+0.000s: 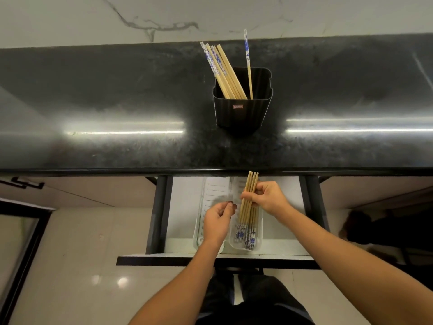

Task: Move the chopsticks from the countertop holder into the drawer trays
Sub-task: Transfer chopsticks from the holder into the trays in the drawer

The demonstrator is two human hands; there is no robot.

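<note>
One black countertop [117, 102], marble wall [70, 15]; holder [241, 113] keeps some chopsticks [225, 69]; right hand [269, 198] grips bundle [250, 186] over drawer [161, 207] tray [234, 243]; left hand [218, 221] curled, empty.

1. The worktop [117, 90] is black, speckled and glossy, with two bright light streaks across it, one on either side of the holder [242, 109].
2. The black holder stands upright on the worktop, about midway along it and nearer its back edge than its front.
3. Below the worktop's front edge, straight in front of the holder, a drawer [159, 214] stands open.
4. Two clear trays lie side by side on the drawer floor: the left tray [210, 191] and the right tray [234, 242], touching or nearly so.
</note>
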